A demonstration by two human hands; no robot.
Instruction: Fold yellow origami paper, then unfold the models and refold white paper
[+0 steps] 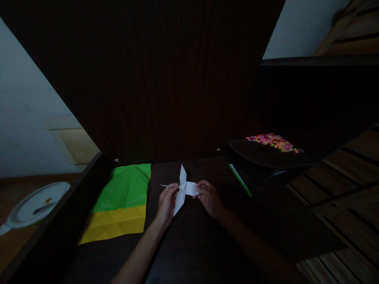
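Observation:
A white folded paper figure (182,187) with several pointed arms is held just above the dark tabletop. My left hand (167,201) is closed on its left side, with a thin paper point sticking out past the fingers. The squarish right flap is pinched between the thumb and fingers of my right hand (209,196). One arm of the figure points away from me and another points down toward me. Part of the paper is hidden behind my left fingers.
Left of my hands lie green (126,187) and yellow (118,224) paper sheets. A green-and-white strip (240,180) lies to the right. Small colourful pieces (274,142) are heaped on a dark shelf (260,157). A white round lid-like object (23,215) is at far left, beyond the raised edge.

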